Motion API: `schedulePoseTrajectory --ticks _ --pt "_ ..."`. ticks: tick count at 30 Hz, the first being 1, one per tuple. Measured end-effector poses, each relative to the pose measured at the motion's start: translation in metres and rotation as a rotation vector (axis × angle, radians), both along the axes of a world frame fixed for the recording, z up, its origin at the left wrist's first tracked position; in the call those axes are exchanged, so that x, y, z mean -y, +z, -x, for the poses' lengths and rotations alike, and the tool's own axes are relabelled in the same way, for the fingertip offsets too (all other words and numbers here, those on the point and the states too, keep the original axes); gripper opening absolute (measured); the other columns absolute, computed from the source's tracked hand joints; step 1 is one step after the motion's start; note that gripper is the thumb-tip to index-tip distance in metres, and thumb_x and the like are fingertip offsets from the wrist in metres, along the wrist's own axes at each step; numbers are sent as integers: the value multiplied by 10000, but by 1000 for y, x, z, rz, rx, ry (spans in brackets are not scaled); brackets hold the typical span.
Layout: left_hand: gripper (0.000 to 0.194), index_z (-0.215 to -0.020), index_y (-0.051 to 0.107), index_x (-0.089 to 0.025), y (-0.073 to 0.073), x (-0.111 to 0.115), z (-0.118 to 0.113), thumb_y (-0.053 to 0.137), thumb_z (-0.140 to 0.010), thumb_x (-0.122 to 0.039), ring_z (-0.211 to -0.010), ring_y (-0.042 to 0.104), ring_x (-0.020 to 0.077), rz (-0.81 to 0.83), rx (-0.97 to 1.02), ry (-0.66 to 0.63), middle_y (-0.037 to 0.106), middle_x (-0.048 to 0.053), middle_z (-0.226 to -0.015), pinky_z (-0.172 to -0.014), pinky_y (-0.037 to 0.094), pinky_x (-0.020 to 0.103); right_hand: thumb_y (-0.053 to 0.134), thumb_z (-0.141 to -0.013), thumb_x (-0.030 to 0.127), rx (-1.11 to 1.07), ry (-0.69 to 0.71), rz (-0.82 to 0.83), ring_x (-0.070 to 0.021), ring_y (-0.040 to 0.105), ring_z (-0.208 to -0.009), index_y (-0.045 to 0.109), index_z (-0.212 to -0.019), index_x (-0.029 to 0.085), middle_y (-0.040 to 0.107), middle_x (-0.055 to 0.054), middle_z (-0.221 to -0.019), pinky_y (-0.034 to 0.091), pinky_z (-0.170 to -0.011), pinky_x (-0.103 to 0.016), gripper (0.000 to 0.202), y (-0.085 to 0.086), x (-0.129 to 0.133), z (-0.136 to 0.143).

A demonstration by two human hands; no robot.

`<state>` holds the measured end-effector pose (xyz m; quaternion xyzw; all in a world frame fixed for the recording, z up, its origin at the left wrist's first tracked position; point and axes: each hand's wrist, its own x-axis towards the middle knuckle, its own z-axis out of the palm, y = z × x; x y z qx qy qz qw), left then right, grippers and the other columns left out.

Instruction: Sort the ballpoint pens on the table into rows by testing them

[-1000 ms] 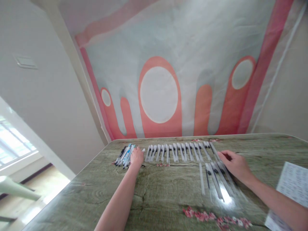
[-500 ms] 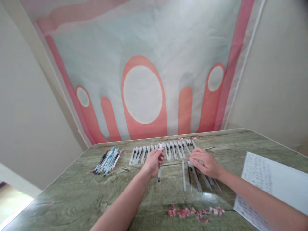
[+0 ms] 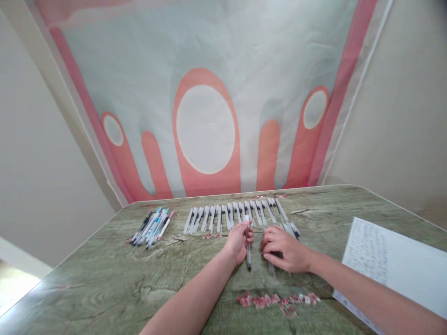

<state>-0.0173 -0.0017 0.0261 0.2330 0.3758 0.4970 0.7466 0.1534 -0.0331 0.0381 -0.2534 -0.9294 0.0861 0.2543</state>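
Note:
My left hand [image 3: 239,243] is closed around a clear-barrelled pen [image 3: 249,260], which points down toward me with its dark end nearest. To its right, my right hand [image 3: 286,251] rests low over the table with fingers curled inward. Something dark shows beneath those fingers, but what they hold is hidden. Loose clear pen pieces [image 3: 292,230] stick out beyond the right hand, and a blurred clear piece shows just below its fingertips. Behind both hands runs a row of clear pens with dark parts [image 3: 219,218].
On the left lies a pile of mixed pens [image 3: 153,229], some blue, black and pink. A sheet of paper with writing [image 3: 401,260] lies at the right, partly under my right forearm. The wood-patterned table [image 3: 104,279] meets a printed backdrop [image 3: 206,130] at its far edge.
My left hand has moved right and nearer to me with the pen still in it. The right hand has shifted left and toward me over the loose pieces, its fingers now more curled.

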Motion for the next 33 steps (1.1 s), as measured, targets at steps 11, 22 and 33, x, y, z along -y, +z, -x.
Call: schedulePoseTrajectory --ticks 11,22,33 --pt "195 -889 530 -109 -4 -1 1 551 -725 -212 -476 414 30 -43 2 -61 467 -8 -624 -416 299 126 471 -787 255 18 -8 -29 -165 478 -805 585 -627 187 582 -24 -688 303 -777 -351 208 4 1 -1" --pt "163 -858 534 -97 -3 -1 1 533 -733 -201 -468 394 28 -50 -2 -61 463 0 -629 -390 261 124 492 -774 245 3 -12 -19 -164 482 -781 552 -585 181 581 -18 -668 311 -759 -350 208 1 0 -1" --pt "174 -851 557 -69 -1 -3 4 500 -778 -216 -448 374 11 16 38 -107 507 37 -691 -364 259 115 450 -807 257 -75 -84 49 -156 506 -763 579 -678 179 595 -36 -700 352 -752 -314 198 10 -3 -3"
